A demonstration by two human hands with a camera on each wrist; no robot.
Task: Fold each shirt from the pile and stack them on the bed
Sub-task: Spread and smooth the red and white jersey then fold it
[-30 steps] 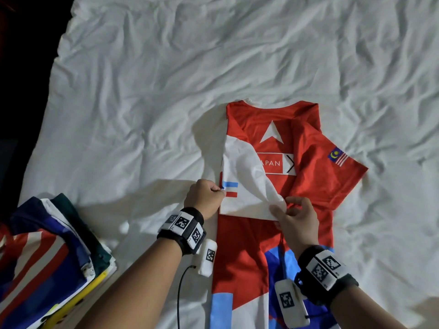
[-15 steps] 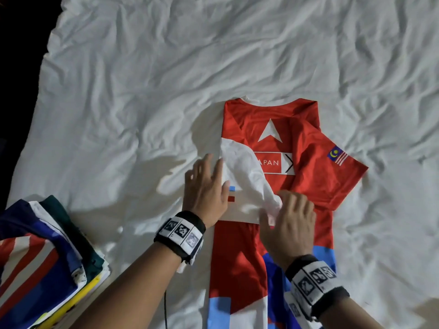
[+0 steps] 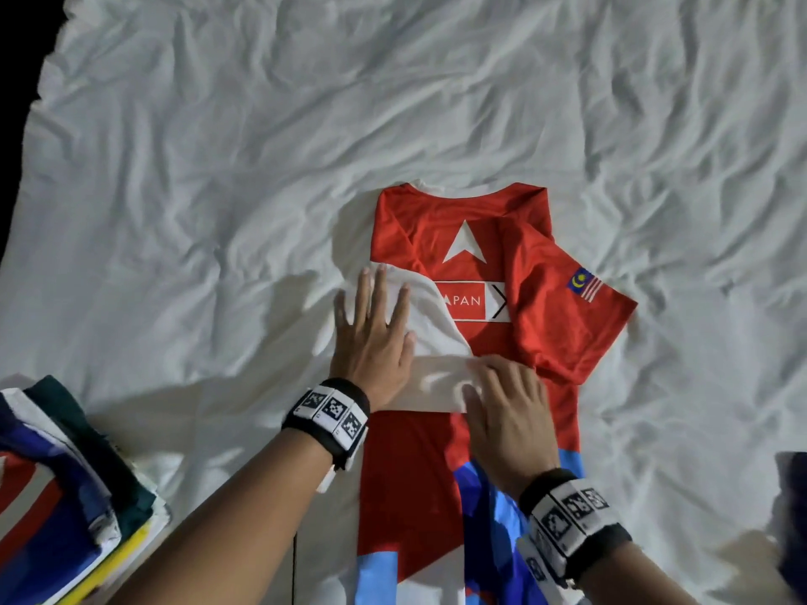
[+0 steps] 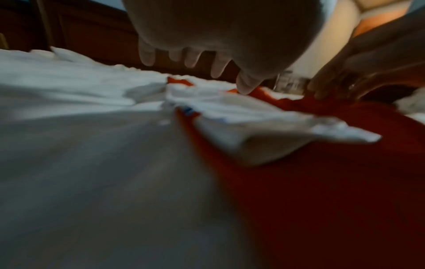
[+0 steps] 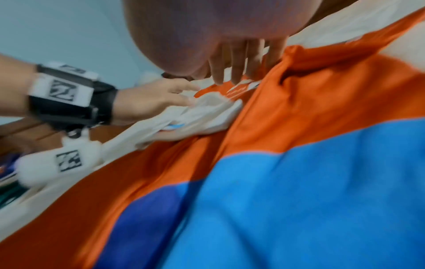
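Red shirt [image 3: 454, 430] is lying flat near the middle of the bed [image 3: 218, 189], long axis running straight away from the person: collar at the far end, blue-and-white hem toward the near edge and cut off by the frame. Print side is facing up, white triangle pointing at the collar.

Going left to right: folded stack [image 3: 65, 508] of shirts is sitting at the near-left corner of the bed, well apart from the red one. Left hand [image 3: 371, 338] is lying flat, fingers straight and spread, pressing the white left sleeve [image 3: 432, 329], which is folded inward over the chest and covering the start of the printed word. Right hand [image 3: 506, 417] is lying palm down just beside it on the sleeve's lower edge, fingers extended and close together; released, grasping nothing as far as the head view shows. Both wrist views are blurred. Red right sleeve [image 3: 567, 307] with a flag patch is sticking out to the right, unfolded. Dark item [image 3: 792, 517] is sitting at the right frame edge, unidentifiable. Nothing is lying on the shirt apart from the hands.
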